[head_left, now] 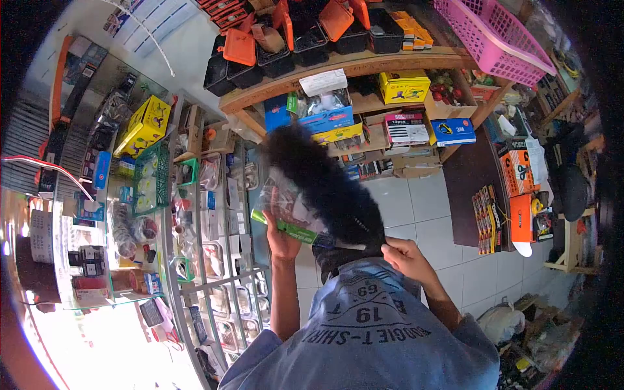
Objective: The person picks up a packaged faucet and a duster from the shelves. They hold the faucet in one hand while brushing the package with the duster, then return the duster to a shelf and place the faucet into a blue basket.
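In the head view, a black fluffy duster (325, 182) stretches from the upper middle down to my right hand (406, 259), whose fingers are closed around its lower end. My left hand (281, 239) grips a clear plastic package (286, 198) with a green label edge, held to the left of the duster. The duster's fluffy part lies against the package and covers some of it. What is inside the package is hard to make out.
Glass shelves (221, 286) with small packaged goods stand at the left. Ahead is a wooden shelf (351, 65) holding black and orange bins and boxes. A pink basket (504, 45) sits upper right, above a dark table (474, 188) with boxes. Bags (504, 322) lie lower right.
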A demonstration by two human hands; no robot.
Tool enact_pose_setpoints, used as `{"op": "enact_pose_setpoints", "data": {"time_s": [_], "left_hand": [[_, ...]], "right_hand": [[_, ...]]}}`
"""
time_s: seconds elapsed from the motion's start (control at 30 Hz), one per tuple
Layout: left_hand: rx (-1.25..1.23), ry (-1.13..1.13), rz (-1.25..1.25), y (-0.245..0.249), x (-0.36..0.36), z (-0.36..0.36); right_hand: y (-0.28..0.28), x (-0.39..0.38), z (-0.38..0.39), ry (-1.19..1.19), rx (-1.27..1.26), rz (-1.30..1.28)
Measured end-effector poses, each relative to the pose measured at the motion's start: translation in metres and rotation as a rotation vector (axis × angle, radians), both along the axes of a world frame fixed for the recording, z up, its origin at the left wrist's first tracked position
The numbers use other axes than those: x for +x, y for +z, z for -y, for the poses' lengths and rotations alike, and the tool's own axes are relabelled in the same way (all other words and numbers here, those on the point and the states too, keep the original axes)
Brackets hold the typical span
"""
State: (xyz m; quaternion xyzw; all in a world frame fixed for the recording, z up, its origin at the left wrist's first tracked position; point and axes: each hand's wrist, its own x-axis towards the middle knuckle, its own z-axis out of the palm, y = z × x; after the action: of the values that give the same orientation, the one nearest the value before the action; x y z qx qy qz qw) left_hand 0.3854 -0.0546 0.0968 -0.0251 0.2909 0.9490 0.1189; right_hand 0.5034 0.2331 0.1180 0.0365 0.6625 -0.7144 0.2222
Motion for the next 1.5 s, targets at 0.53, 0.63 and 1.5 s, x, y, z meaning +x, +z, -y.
{"op": "enact_pose_setpoints", "data": {"time_s": [0.53, 0.63, 1.5], "left_hand": [[0.102, 0.027, 0.012, -0.021, -0.003, 0.015], [-0.003, 0.111, 0.003, 0.013, -0.005, -0.002], [0.300, -0.017, -0.257, -0.003, -0.035, 0.003]], "right_hand": [[0.001, 0.001, 0.000, 0.238, 0.000, -0.014], [-0.005, -0.002, 0.003, 0.045, -0.008, -0.044], [-0.007, -0.004, -0.020, 0.083, 0.066, -0.168]]}}
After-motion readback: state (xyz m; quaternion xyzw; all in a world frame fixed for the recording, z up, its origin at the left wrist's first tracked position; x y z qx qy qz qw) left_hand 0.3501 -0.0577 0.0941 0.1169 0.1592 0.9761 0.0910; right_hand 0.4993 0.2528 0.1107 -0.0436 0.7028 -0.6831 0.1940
